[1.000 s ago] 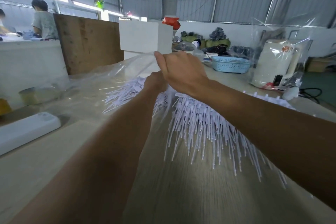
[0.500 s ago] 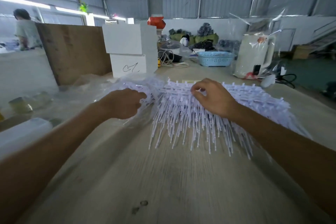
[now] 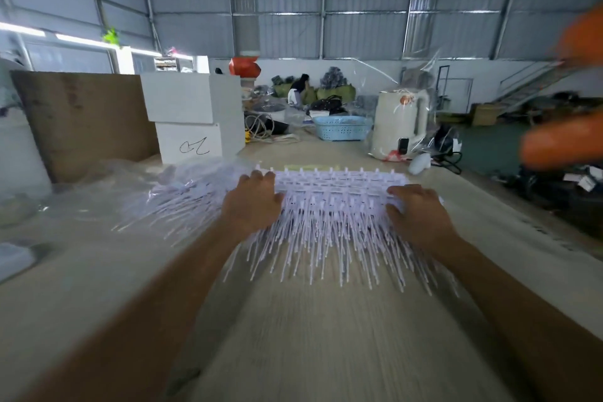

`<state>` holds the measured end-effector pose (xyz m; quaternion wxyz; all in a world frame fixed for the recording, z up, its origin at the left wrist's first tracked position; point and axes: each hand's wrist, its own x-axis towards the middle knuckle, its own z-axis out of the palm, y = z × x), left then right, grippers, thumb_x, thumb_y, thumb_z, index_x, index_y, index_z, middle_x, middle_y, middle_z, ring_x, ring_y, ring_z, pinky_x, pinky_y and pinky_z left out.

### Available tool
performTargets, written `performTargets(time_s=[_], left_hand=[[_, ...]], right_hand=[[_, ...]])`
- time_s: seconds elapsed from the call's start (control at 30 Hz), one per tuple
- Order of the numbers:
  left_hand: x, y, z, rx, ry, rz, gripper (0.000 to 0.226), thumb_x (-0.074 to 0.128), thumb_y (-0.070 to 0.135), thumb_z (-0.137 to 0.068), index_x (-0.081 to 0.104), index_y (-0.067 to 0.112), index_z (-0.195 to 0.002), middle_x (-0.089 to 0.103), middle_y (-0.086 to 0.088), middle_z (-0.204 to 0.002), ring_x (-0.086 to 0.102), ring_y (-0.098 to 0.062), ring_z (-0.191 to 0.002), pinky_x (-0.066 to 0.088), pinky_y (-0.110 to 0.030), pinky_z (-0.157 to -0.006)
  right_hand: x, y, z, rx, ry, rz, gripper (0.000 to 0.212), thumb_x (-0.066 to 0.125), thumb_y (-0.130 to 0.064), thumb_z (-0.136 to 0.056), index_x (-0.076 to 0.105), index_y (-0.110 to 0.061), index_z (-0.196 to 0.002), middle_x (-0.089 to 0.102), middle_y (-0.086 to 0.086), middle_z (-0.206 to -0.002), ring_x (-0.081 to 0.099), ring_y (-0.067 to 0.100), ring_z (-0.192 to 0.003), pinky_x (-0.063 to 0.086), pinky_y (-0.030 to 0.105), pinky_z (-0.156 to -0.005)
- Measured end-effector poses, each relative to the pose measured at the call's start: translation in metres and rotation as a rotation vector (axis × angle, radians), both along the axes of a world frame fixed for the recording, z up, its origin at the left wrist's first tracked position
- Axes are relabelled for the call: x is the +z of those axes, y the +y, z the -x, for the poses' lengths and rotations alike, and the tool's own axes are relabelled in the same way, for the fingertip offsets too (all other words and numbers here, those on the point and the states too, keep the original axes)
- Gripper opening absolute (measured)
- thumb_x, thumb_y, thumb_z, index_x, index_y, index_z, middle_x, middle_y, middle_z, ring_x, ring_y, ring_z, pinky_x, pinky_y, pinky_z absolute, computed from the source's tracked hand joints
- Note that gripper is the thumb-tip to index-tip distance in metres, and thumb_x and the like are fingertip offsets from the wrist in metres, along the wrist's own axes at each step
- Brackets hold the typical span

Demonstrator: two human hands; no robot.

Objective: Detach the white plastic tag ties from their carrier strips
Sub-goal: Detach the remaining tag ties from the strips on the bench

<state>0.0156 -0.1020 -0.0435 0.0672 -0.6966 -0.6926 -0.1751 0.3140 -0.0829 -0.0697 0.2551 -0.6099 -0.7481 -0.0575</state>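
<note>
A stack of white plastic tag ties on carrier strips (image 3: 329,192) lies across the middle of the wooden table (image 3: 310,336), its thin tie ends fanning toward me. My left hand (image 3: 253,202) rests on the left end of the stack, fingers over the strips. At the right end my right hand (image 3: 416,212) lies flat on the stack with fingers spread. A second heap of white ties (image 3: 182,196) sits to the left, partly in clear plastic wrap.
White boxes (image 3: 192,117) and a brown board (image 3: 81,121) stand at the back left. A blue basket (image 3: 341,127) and a wrapped white kettle (image 3: 399,124) stand behind the stack. Blurred orange shapes (image 3: 561,140) fill the right edge. A person crouches far back.
Both hands moved apart onto the two ends of the stack and now lie flatter on it. My left hand let go of the plastic wrap. The view has tilted upward.
</note>
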Motion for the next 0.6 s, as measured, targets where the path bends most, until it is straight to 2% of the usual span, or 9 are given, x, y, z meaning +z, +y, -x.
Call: performTargets(time_s=[0.07,0.13,0.23,0.4,0.5,0.6], left_hand=[[-0.024,0.004,0.006,0.070,-0.038,-0.016,0.048,0.040,0.038,-0.103,0.046,0.004,-0.137,0.046,-0.020,-0.138,0.041,-0.036,-0.129,0.044,-0.050,-0.099],[-0.039,0.004,0.012,0.106,-0.057,-0.102,0.050,0.041,0.038,-0.103,0.049,0.000,-0.133,0.046,-0.023,-0.134,0.040,-0.039,-0.127,0.044,-0.051,-0.099],[-0.039,0.003,0.020,0.172,-0.170,-0.172,0.043,0.046,0.033,-0.101,0.058,-0.002,-0.123,0.055,-0.025,-0.123,0.048,-0.041,-0.117,0.046,-0.051,-0.095],[-0.036,-0.001,0.028,0.196,-0.389,-0.212,0.026,0.060,0.021,-0.093,0.067,0.005,-0.113,0.067,-0.019,-0.116,0.062,-0.037,-0.106,0.049,-0.039,-0.087],[-0.039,-0.005,0.029,0.183,-0.335,-0.205,0.023,0.058,0.024,-0.097,0.059,0.008,-0.113,0.067,-0.020,-0.111,0.063,-0.038,-0.100,0.050,-0.042,-0.083],[-0.037,-0.007,0.029,0.221,-0.331,-0.202,0.024,0.056,0.029,-0.099,0.060,0.010,-0.114,0.067,-0.018,-0.110,0.064,-0.037,-0.097,0.052,-0.042,-0.081]], right_hand=[[-0.008,-0.002,-0.009,-0.018,0.027,0.060,0.039,0.046,-0.028,-0.101,0.059,-0.012,-0.135,0.057,0.012,-0.139,0.047,0.032,-0.132,0.035,0.041,-0.111],[-0.010,-0.003,-0.015,-0.023,0.087,0.027,0.039,0.045,-0.025,-0.101,0.061,-0.007,-0.132,0.058,0.017,-0.136,0.049,0.036,-0.128,0.036,0.041,-0.111],[-0.005,-0.005,-0.023,-0.113,0.235,-0.048,0.038,0.052,-0.017,-0.099,0.060,-0.006,-0.135,0.057,0.022,-0.136,0.053,0.039,-0.124,0.037,0.044,-0.111],[-0.009,-0.005,-0.035,-0.214,0.392,0.040,0.039,0.061,-0.010,-0.091,0.062,-0.006,-0.130,0.059,0.022,-0.128,0.060,0.038,-0.110,0.047,0.039,-0.095],[-0.009,-0.004,-0.041,-0.253,0.476,0.073,0.035,0.066,-0.009,-0.088,0.066,-0.008,-0.123,0.065,0.018,-0.122,0.061,0.034,-0.111,0.048,0.036,-0.094],[-0.010,-0.005,-0.041,-0.279,0.494,0.084,0.031,0.066,-0.011,-0.088,0.069,-0.009,-0.119,0.070,0.014,-0.117,0.063,0.033,-0.111,0.048,0.034,-0.094]])
